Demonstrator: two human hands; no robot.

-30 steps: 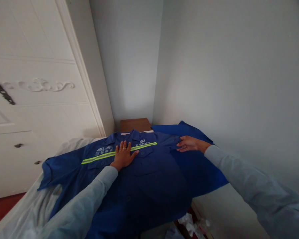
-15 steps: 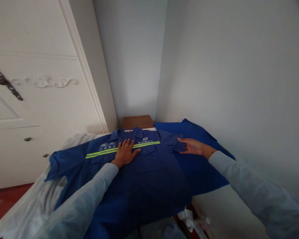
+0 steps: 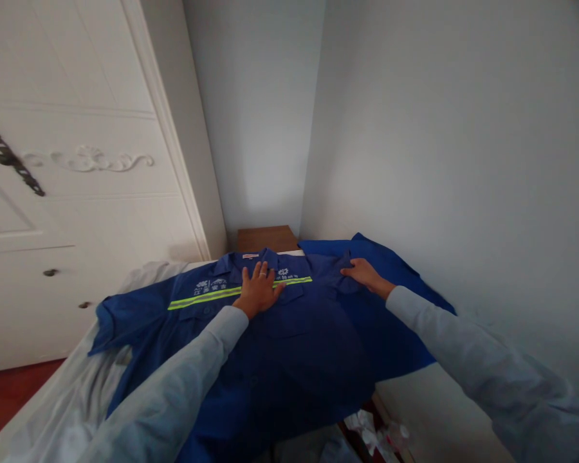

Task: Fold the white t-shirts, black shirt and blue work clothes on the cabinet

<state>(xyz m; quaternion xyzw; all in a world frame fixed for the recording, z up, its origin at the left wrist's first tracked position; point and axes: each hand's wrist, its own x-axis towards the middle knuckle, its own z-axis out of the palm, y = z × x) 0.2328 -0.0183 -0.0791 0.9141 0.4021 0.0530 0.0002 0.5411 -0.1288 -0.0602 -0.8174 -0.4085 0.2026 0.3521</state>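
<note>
A dark blue short-sleeved work shirt (image 3: 289, 347) lies spread out, front side up, its collar at the far end. A yellow-green and grey reflective stripe crosses its chest, with white printing above. My left hand (image 3: 258, 289) rests flat on the chest across the stripe, fingers spread, a ring on one finger. At the right, my right hand (image 3: 364, 273) pinches the end of the shirt's sleeve between thumb and fingers. Beneath that sleeve lies a brighter blue cloth (image 3: 405, 321), partly covered by the shirt.
A white wardrobe (image 3: 91, 225) with dark handles stands at the left. Grey walls meet in a corner behind a brown wooden piece (image 3: 265, 238). Crumpled whitish cloth (image 3: 77, 392) lies under the shirt at the left. Crumpled white paper or plastic (image 3: 364, 427) sits low at the right.
My left hand has slid a little to the right across the shirt's chest. My right hand has moved slightly left and up with the sleeve end, which now bunches upward.
</note>
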